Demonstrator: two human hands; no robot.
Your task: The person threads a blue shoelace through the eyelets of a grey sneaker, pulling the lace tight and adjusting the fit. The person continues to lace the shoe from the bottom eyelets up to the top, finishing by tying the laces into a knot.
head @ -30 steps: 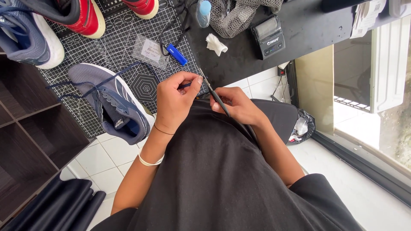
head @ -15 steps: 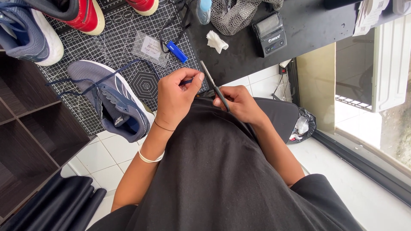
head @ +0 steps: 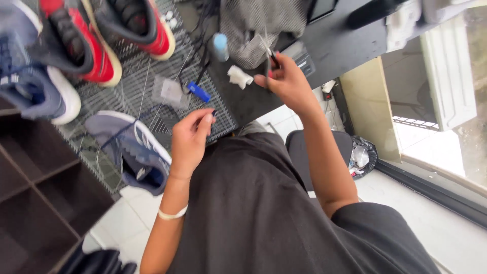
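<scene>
Head view, near to far. Left hand (head: 188, 139): fingers pinched shut on the dark end of a navy shoelace (head: 212, 114), above the edge of the gridded cutting mat (head: 147, 71). Grey-blue sneaker (head: 133, 151): on the mat, just left of that hand. Blue lighter (head: 198, 92): on the mat, beyond. Right hand (head: 285, 81): raised over the black desk (head: 345, 43), closed around slim scissors (head: 269, 52). Red sneakers (head: 94, 35): farthest.
</scene>
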